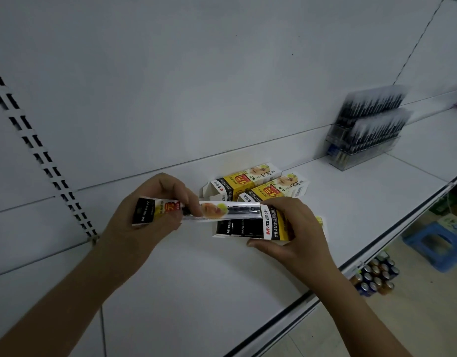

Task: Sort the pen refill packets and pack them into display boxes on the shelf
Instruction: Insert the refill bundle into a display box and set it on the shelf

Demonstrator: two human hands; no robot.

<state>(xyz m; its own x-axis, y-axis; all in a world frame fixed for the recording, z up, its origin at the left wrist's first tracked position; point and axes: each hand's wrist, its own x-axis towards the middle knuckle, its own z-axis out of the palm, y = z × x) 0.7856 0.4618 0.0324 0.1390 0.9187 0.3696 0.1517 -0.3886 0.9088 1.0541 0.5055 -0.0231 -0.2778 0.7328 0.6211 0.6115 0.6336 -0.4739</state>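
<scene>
1. The left hand (155, 210), at centre left of the frame, has its fingers curled over a pen refill packet (194, 211); thumb and fingertips pinch it near its printed black-and-yellow header end, which sticks out to the left past the palm.
2. The packet lies almost level across the middle of the frame, and its clear right-hand end reaches the open mouth of the display box (250, 226).
3. The right hand (296, 228), just right of centre, grips that box: the fingers wrap over its top edge, the thumb lies along the lower edge, and the box is held just above the shelf (248, 279).
4. Black packet headers show inside the held box's open left end.
5. Just behind the hands, two more yellow and white boxes (258, 185) lie on the white shelf, side by side and touching, one with its end flap open.
6. Further off, in the upper right of the frame, a clear display stand (366, 135) holds rows of dark pens standing upright against the back panel.
7. Slotted shelf rails (42, 155) run diagonally down the left side of the frame.
8. Below the shelf edge at lower right, stacked cans (376, 278) and a blue stool (438, 242) sit on the floor.
</scene>
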